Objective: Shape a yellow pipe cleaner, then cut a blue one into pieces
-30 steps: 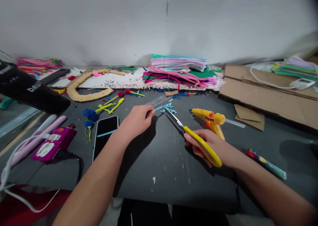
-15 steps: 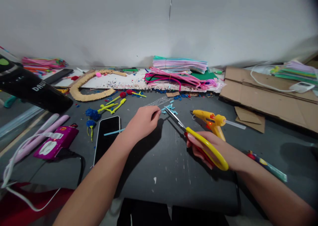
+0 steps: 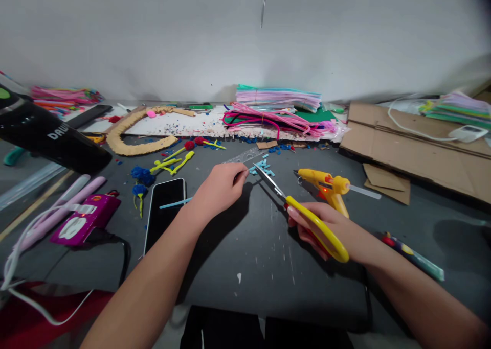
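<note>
My left hand [image 3: 220,188] is closed in a pinch on a thin light-blue pipe cleaner [image 3: 174,203]. Its tail trails back across a black phone [image 3: 164,206]. My right hand [image 3: 333,234] grips yellow-handled scissors [image 3: 318,226]. The blades point up and left, and their tips lie just right of my left fingertips. Several short light-blue cut pieces [image 3: 263,166] lie on the dark table just beyond the blades, beside a clear ruler [image 3: 241,157].
A yellow glue gun [image 3: 326,183] with a lit red lamp stands right of the scissors. Cardboard sheets [image 3: 414,139] lie at the right, a pink pipe-cleaner bundle [image 3: 268,119] at the back. A black handheld vacuum [image 3: 49,139] and a magenta device [image 3: 86,218] with cables are at the left.
My left hand and the blue pipe cleaner have slid a little to the right, closer to the scissor tips. My right hand has hardly moved.
</note>
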The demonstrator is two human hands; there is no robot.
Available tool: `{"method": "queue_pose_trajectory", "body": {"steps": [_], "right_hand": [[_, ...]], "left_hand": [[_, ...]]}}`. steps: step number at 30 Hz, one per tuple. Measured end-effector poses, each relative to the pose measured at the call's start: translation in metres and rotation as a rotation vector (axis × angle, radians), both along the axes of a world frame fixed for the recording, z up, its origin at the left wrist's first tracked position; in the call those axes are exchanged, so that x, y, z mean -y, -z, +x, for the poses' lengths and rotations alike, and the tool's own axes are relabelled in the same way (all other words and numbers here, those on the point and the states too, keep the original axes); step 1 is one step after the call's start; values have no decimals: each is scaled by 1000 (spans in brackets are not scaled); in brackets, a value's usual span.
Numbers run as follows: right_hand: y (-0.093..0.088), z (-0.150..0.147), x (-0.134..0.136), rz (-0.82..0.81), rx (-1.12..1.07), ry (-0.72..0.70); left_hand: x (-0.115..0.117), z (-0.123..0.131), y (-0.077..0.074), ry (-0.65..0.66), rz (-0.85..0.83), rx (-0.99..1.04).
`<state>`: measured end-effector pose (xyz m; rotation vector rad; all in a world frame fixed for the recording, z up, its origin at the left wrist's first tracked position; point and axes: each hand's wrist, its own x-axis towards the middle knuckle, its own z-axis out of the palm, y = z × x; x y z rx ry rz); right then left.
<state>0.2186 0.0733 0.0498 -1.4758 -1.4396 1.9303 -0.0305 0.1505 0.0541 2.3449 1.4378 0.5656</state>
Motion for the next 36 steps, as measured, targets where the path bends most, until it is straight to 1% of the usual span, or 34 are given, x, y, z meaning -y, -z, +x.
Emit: {"method": "queue_pose_trajectory", "body": {"steps": [13, 20, 27, 36], "right_hand": [[0, -1, 0, 11, 24, -4], [-2, -5, -3, 12, 38, -1], [-3, -9, -8, -11, 78, 16], [-1, -10, -8, 31, 103, -13]], "left_hand": [[1, 1, -1, 4, -22, -18], [0, -1, -1, 11, -95, -73], [-2, -8, -2, -24, -150, -108], [-4, -14, -1, -62, -168, -109]]}}
